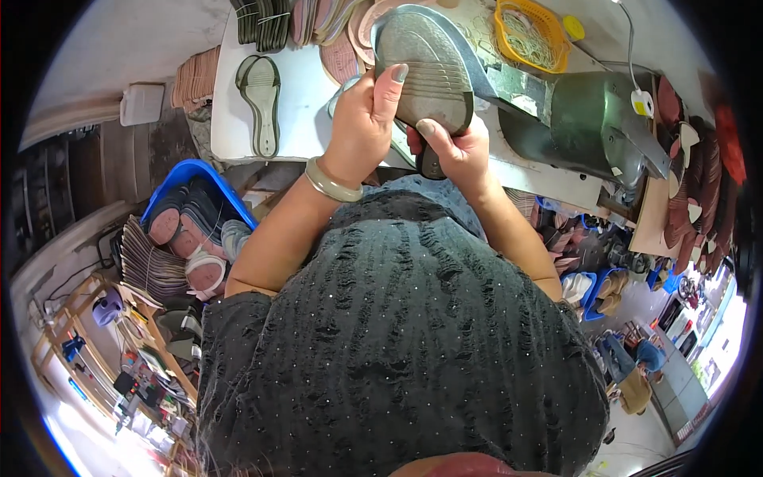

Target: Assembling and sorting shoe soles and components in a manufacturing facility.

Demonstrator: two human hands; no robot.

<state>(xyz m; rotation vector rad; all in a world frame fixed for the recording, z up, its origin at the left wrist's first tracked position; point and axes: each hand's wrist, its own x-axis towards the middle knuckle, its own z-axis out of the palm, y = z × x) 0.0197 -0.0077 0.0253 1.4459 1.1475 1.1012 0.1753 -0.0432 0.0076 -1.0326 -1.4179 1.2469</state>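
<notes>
A grey shoe sole [425, 60] with a rounded front, ridged lines and a dark edge is tilted up between my hands above the table edge. My left hand [362, 119] grips its left side, the thumb pressed on the ridged face. At its lower end my right hand [457, 151] closes round it with the thumb on top, and the narrow dark heel end hangs below. The fingers behind the sole are partly hidden. Close behind it is the grey metal arm [469, 60] of a machine; whether the two touch, I cannot tell.
The machine's dark green housing [588, 119] stands at the right of the white table [226, 131]. A flat green-edged sole [259, 103] lies at the left. Stacked insoles [318, 20] line the back, near a yellow basket [548, 48]. Left of me, a blue crate [191, 171] holds soles.
</notes>
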